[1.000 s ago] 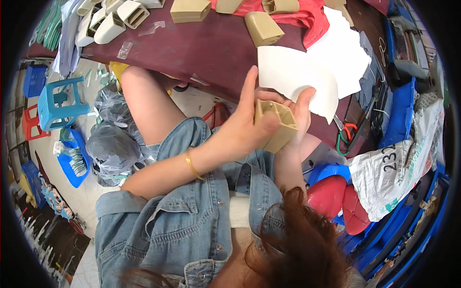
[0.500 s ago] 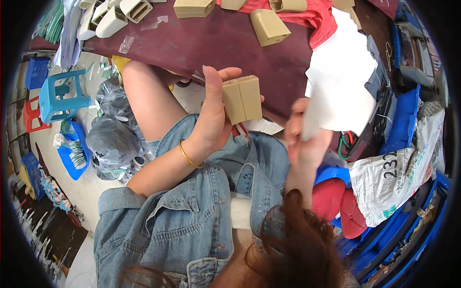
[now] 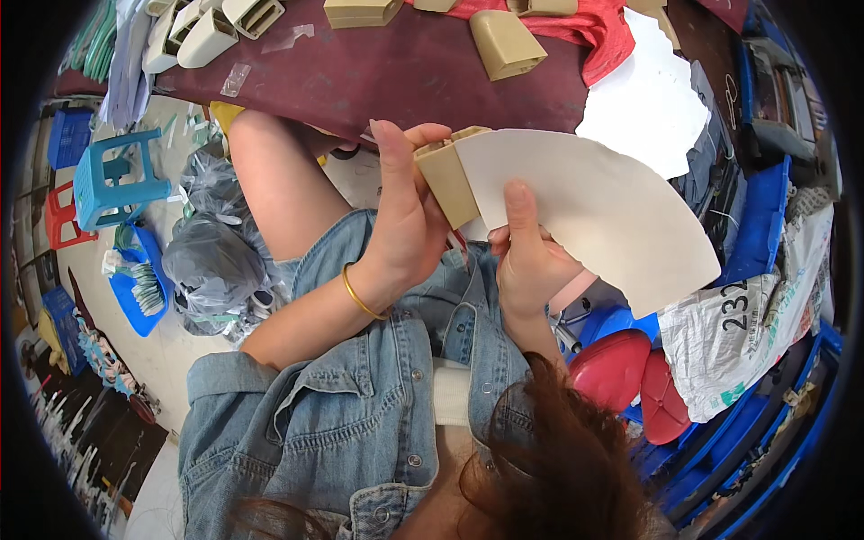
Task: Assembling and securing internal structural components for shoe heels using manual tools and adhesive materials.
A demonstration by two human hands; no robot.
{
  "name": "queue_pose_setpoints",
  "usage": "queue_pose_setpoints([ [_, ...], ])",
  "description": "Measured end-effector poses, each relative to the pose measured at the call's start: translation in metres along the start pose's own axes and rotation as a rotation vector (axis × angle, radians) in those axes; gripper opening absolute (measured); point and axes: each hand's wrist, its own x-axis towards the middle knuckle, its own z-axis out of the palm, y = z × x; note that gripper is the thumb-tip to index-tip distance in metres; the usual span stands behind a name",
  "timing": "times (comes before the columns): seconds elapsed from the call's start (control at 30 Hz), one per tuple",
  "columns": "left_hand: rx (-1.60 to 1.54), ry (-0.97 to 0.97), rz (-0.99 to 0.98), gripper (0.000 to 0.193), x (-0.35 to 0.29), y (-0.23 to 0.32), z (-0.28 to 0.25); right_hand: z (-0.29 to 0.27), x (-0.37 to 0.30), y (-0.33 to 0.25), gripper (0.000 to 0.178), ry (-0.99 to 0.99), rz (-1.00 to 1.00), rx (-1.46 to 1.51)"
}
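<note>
My left hand (image 3: 400,225), a gold bangle at its wrist, is closed on a tan block-shaped hollow piece (image 3: 450,184), thumb raised beside it. In my right hand (image 3: 531,261) is a fan-shaped white sheet (image 3: 603,207), pinched with the thumb on top. The sheet's left edge lies against or just over the tan piece and covers part of it; whether they touch I cannot tell. Beyond, on the dark red tabletop (image 3: 387,81), stands another tan hollow piece (image 3: 507,45). More white sheets (image 3: 643,99) lie at the right, beside a red cloth (image 3: 598,40).
White hollow pieces (image 3: 209,40) sit at the table's far left. Left on the floor are a teal stool (image 3: 117,175), grey plastic bags (image 3: 211,261) and a blue scoop-shaped tray (image 3: 139,288). At right are a white sack (image 3: 720,351), red cushions (image 3: 612,364) and blue crates (image 3: 760,225).
My right hand has brought the white sheet left from the stack to the tan piece. The tan piece has turned slightly in my left hand.
</note>
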Motion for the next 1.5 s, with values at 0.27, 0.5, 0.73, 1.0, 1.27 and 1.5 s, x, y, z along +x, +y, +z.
queue_pose_setpoints([
  [0.27, 0.018, -0.059, 0.008, 0.071, -0.002, -0.001, -0.002, -0.001, 0.0, 0.003, 0.026, -0.005, 0.05, 0.0],
  [0.5, 0.064, -0.016, 0.012, 0.057, -0.003, -0.006, -0.001, -0.007, 0.015, 0.036, 0.024, -0.04, -0.506, -0.322],
  [0.73, 0.249, -0.056, 0.012, 0.072, 0.01, -0.012, -0.027, -0.018, 0.008, 0.033, 0.04, -0.124, 0.05, 0.264],
  [1.0, -0.193, -0.344, -0.111, 0.076, 0.012, -0.001, -0.028, -0.021, 0.001, 0.02, 0.041, -0.306, -0.021, 0.101],
  [1.27, 0.374, -0.197, 0.321, 0.08, 0.017, 0.012, -0.035, -0.064, 0.017, 0.016, 0.041, -0.099, 0.015, 0.344],
  [1.5, 0.194, -0.287, 0.249, 0.078, 0.013, 0.015, -0.032, -0.075, 0.033, -0.023, 0.028, -0.391, 0.089, 0.128],
])
